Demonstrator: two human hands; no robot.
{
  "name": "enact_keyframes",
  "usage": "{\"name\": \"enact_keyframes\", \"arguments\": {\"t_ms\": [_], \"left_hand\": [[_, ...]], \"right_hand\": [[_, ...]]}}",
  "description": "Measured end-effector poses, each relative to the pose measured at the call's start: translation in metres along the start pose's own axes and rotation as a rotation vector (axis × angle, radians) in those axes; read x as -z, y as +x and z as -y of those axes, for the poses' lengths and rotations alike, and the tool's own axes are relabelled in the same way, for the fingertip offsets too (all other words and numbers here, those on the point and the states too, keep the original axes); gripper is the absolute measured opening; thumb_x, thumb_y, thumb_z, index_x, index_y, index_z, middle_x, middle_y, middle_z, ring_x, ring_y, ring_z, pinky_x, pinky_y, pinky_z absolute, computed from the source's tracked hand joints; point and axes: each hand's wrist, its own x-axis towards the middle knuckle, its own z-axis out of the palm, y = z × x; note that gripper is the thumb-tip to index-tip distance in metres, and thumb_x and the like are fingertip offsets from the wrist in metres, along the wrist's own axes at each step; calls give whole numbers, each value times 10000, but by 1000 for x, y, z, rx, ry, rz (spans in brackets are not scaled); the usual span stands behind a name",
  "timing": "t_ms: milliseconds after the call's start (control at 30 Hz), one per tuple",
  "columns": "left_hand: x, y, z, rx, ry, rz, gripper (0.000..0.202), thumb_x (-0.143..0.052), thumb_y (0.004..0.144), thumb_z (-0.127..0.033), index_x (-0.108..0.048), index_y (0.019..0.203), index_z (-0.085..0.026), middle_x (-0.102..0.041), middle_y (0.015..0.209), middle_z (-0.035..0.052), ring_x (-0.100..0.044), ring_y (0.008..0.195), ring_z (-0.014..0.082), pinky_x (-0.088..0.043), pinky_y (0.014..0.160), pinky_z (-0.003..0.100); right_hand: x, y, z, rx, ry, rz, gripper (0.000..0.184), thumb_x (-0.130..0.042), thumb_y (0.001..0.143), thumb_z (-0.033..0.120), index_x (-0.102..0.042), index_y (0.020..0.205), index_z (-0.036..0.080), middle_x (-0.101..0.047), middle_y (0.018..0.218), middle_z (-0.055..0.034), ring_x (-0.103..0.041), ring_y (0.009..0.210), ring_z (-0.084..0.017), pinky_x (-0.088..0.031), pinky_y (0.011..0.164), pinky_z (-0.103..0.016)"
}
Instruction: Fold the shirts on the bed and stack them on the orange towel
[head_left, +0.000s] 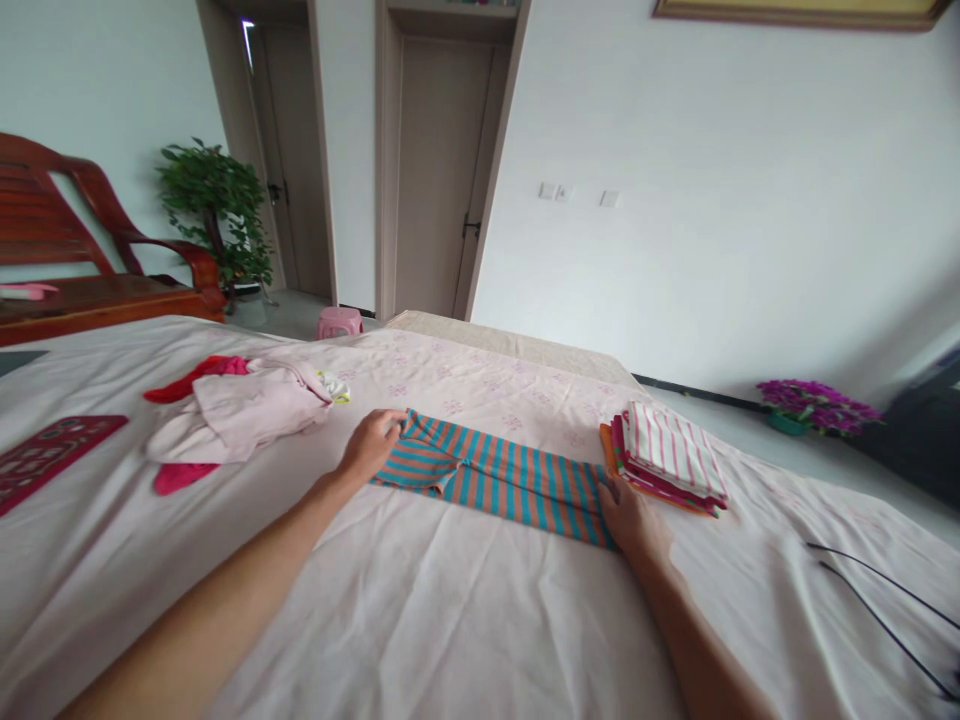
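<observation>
A teal-and-brown striped shirt (510, 480) lies folded into a long strip on the bed sheet. A sleeve-like flap is turned in over its left part. At the far left corner, my left hand (375, 440) pinches the fabric between thumb and fingers. My right hand (634, 515) grips the shirt's right end, its fingertips partly hidden. Just beyond that hand sits a stack of folded clothes (671, 450), with a white-and-pink striped piece on top. To the left of my left hand is a loose heap of pale pink and red clothes (244, 405).
A red patterned panel (64, 455) lies at the left of the sheet (420, 610). Dark thin cords (885, 575) cross the right side. Beyond the bed are a pink stool (340, 321), a wooden armchair (97, 235), a leafy plant (214, 205) and purple flowers (817, 400).
</observation>
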Motion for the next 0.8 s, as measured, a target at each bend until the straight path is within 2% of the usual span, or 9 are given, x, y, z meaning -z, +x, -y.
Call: {"name": "enact_keyframes", "arguments": {"t_ms": [100,167,233,333,400,500,600,700,800], "left_hand": [[39,-10,20,88,-46,32,412,-444,843,-412,-686,1058,-158,-724,1100,95,-659,1020,236,-498,930,358],[57,-19,29,126,-95,136,407,-540,775,-489,-711,952,-165,-748,923,62,-681,866,227,-526,796,326],[65,-29,32,177,-170,279,421,-646,673,-519,-721,903,-174,-737,809,30,-674,785,216,-514,710,293],[60,-37,29,228,-243,410,417,-699,600,-509,-717,867,-188,-721,779,10,-656,774,209,-486,689,270],[52,-39,25,211,-163,385,352,-660,628,-518,-693,770,-198,-705,744,3,-642,766,212,-464,673,264],[42,-37,25,203,87,295,316,-603,677,-529,-622,641,-215,-647,636,-12,-622,706,206,-418,630,256],[41,-34,30,241,284,277,332,-564,725,-549,-614,648,-231,-642,630,-8,-624,660,210,-403,609,269],[43,-33,30,252,361,246,283,-588,719,-516,-658,765,-245,-714,794,18,-671,774,244,-451,655,289],[41,-32,15,147,326,96,305,-563,755,-425,-677,977,-249,-728,1065,43,-666,1016,250,-490,839,299]], "right_hand": [[0,0,0,1,-2,-4,537,-303,977,554,-571,1340,263,-677,1200,-139,-635,1106,-330,-469,869,-419],[0,0,-1,14,4,-5,534,-302,978,551,-572,1338,264,-675,1208,-138,-639,1100,-327,-469,867,-416],[-1,1,-1,24,10,-10,520,-312,979,540,-576,1334,267,-673,1216,-136,-642,1092,-320,-471,865,-412],[-3,1,-2,9,19,-21,504,-339,977,531,-583,1331,269,-679,1207,-130,-641,1093,-308,-473,868,-402],[-3,0,-2,5,27,-33,496,-349,978,526,-585,1331,269,-680,1209,-122,-637,1106,-304,-472,871,-395],[-1,-2,-3,14,55,-41,492,-343,983,528,-591,1319,268,-679,1220,-109,-633,1121,-295,-467,877,-382],[3,-3,-5,6,95,-15,514,-323,984,563,-619,1271,256,-687,1191,-108,-641,1108,-284,-467,870,-365],[7,-1,-6,-6,119,12,539,-287,987,588,-662,1169,246,-701,1137,-112,-650,1087,-276,-466,853,-348],[9,0,-7,-16,121,30,563,-245,998,574,-674,1117,230,-704,1122,-125,-651,1084,-275,-464,848,-351]]}}
